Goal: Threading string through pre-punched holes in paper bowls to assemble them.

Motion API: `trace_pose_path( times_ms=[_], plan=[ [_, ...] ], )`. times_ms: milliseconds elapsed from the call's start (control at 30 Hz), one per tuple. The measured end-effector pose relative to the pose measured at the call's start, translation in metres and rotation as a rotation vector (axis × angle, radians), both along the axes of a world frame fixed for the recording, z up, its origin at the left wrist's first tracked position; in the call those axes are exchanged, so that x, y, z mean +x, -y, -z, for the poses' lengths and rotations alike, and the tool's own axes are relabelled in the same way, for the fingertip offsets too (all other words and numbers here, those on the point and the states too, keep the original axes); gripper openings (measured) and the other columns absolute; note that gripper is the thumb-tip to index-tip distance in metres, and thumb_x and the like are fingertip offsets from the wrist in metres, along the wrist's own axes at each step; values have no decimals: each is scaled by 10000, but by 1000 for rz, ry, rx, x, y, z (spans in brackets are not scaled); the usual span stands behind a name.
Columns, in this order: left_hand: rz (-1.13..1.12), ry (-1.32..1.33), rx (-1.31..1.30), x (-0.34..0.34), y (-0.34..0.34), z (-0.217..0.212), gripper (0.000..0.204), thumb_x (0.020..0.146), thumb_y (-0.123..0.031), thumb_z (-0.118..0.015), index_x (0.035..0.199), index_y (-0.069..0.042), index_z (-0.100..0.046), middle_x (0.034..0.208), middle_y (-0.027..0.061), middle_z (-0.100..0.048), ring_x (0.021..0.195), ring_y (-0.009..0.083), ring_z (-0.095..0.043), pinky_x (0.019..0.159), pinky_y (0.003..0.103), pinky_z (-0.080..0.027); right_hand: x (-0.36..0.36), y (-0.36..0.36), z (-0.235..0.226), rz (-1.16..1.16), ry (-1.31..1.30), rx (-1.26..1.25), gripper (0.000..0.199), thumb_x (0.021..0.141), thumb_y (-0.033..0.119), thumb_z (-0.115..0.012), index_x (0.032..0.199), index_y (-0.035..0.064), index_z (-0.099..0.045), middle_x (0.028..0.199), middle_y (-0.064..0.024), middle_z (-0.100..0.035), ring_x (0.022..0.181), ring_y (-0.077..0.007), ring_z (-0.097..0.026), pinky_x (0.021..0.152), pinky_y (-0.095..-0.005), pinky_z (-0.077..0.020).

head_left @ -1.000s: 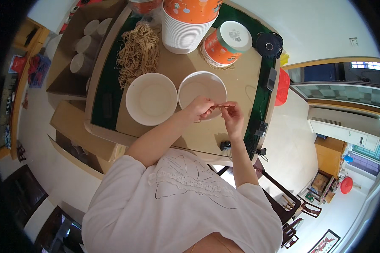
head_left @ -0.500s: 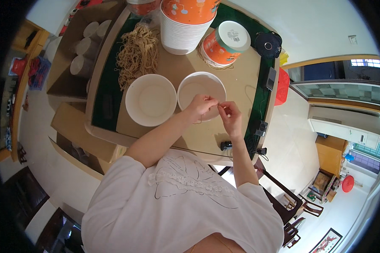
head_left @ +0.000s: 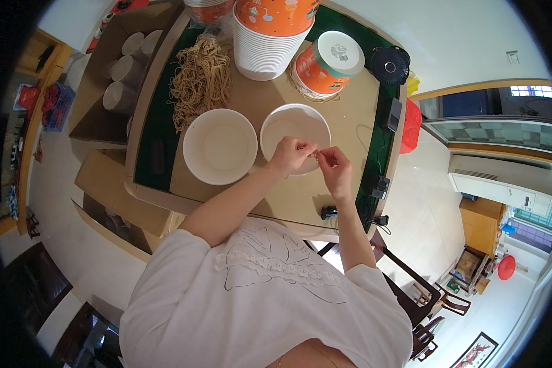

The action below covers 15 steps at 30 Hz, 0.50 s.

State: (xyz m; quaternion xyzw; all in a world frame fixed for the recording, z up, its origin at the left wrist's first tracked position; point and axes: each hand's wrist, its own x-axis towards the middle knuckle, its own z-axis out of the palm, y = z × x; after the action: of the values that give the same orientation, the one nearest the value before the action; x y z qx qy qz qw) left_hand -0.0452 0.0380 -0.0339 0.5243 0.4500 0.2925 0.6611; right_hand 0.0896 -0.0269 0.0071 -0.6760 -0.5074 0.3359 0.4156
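Observation:
My left hand (head_left: 291,156) and my right hand (head_left: 333,169) meet above the near rim of a white paper bucket (head_left: 282,113). Both are closed in a pinch, fingertips almost touching, with a short bit of thin tan cord (head_left: 313,154) between them. How it is looped or knotted is too small to make out. A second white paper bucket (head_left: 219,146) stands upright just left, with only its pale inside showing. Beyond it lies a tangled heap of tan cord (head_left: 199,83).
A tall stack of paper buckets (head_left: 267,52) rises at the back. Right of it an orange bucket (head_left: 325,67) has cord around its base. A black fan (head_left: 389,65), a phone (head_left: 393,115) and cables line the right edge. Cardboard boxes (head_left: 119,190) stand left of the table.
My fingertips have shifted slightly, and the cord bit between them shows more clearly. The buckets and the cord heap look unmoved.

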Motion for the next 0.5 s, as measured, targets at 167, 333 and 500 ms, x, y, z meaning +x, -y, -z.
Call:
trace_pose_path(
  times_ms=[167,333,500],
  plan=[
    [24,-17,4,-2,-2,-2,172,757,-178,-652,826,-29,-704,740,99,-683,670,137,-650,619,271,-494,-3,-1,0,1,64,14,75,815,43,-638,851,-11,-598,719,-41,-629,639,-72,-560,589,-215,-454],
    [60,-39,43,-3,-3,3,147,739,-146,-655,842,-56,-710,732,96,-680,680,133,-643,646,281,-496,-6,-1,-4,5,114,36,45,790,24,-629,816,4,-597,692,-59,-583,590,-102,-524,551,-237,-435],
    [84,-43,-4,-1,-4,-2,126,810,-69,-615,869,31,-663,778,86,-673,733,115,-630,681,248,-501,-6,-1,-7,-24,138,69,60,784,25,-637,825,8,-596,724,-68,-591,596,-117,-534,552,-242,-440]
  ],
)
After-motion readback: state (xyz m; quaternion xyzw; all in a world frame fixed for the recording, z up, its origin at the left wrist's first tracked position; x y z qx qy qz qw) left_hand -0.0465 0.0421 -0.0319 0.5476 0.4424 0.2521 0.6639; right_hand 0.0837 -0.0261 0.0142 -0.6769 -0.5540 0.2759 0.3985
